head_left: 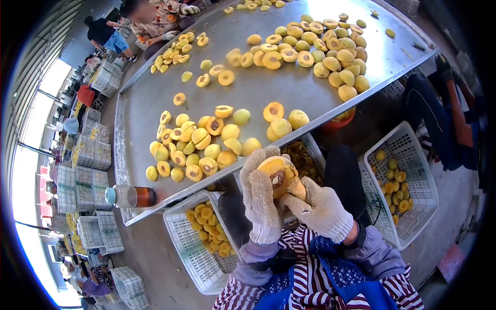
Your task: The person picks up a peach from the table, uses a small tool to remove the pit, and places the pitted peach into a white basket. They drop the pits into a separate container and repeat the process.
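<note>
Both my hands wear pale knit gloves and meet at the near edge of the metal table (206, 93). My left hand (262, 194) wraps round the side of an opened yellow fruit (276, 174), whose brown centre faces up. The fingers of my right hand (321, 206) press on the same fruit from the right. Any tool between them is too hidden to make out. Just beyond my hands, halved fruit (200, 138) lies loosely grouped on the table, with a larger heap (330, 51) farther off at the right.
A bottle of dark liquid (130, 197) lies at the table's left corner. White crates of fruit stand at left (183, 248) and right (413, 206) of my legs, and another lies partly under my hands. A co-worker (157, 20) sits across the table; another person's arm (457, 103) is at right.
</note>
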Tool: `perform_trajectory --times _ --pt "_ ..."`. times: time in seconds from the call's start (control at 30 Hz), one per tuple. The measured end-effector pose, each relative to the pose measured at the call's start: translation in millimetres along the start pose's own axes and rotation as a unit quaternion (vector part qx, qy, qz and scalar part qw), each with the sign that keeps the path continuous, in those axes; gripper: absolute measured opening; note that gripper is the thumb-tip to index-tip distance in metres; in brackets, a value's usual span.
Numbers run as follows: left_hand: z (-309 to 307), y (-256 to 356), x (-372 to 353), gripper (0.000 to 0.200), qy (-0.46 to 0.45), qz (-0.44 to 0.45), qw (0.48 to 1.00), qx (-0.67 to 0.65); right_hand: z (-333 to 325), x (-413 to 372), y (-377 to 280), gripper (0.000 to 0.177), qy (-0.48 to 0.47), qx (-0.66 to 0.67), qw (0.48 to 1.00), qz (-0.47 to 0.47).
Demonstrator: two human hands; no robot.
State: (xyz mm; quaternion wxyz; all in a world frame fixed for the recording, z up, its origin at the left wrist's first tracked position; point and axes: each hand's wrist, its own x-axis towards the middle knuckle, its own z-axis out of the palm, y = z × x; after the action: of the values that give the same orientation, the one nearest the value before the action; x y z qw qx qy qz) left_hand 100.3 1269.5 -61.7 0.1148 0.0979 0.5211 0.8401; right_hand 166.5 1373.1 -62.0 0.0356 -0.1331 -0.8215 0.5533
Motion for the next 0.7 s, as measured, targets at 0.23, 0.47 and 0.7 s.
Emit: perform_trajectory --times 0.23,0.47,0.7 --pt "3 -5 -1 0.050 0.002 0.024 1.000 -0.007 -3 1 -1 0.042 -0.017 -0.035 0.999 0.028" --pt "-4 1 4 0.037 0.004 0.061 0.991 0.117 -9 0 -9 0.036 -0.133 0.228 0.955 0.136" --pt "-11 18 12 0.038 -0.071 0.299 0.871 0.382 -16 2 7 0.026 -0.182 0.348 0.902 0.180"
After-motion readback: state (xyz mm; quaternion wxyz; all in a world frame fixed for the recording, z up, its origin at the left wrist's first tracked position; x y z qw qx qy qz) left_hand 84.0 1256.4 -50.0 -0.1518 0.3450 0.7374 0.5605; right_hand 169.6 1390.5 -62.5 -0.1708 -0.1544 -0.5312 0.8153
